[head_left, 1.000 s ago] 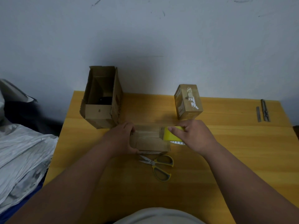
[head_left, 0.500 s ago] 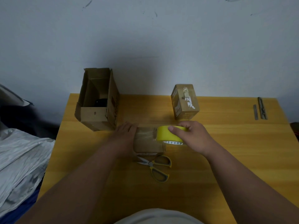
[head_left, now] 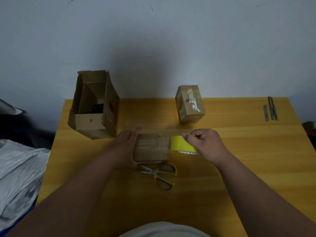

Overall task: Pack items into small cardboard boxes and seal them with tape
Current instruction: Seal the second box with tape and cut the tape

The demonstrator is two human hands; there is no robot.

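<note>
A small closed cardboard box (head_left: 152, 146) lies on the yellow wooden table (head_left: 239, 159) in front of me, with clear tape across its top. My left hand (head_left: 125, 147) rests flat against the box's left end, fingers straight. My right hand (head_left: 204, 142) grips a yellow tape roll (head_left: 181, 144) at the box's right end, thumb and fingers curled over it. Tape runs from the roll onto the box top.
Yellow-handled scissors (head_left: 160, 175) lie just in front of the box. A larger open cardboard box (head_left: 93, 106) stands at the back left with a dark item inside. A sealed small box (head_left: 189, 104) stands behind my right hand. Metal strips (head_left: 271, 109) lie far right. Grey plastic (head_left: 18, 177) is beside the table.
My right hand has drawn the tape roll rightward, off the box top to its right end. My left hand has flattened against the box's left side.
</note>
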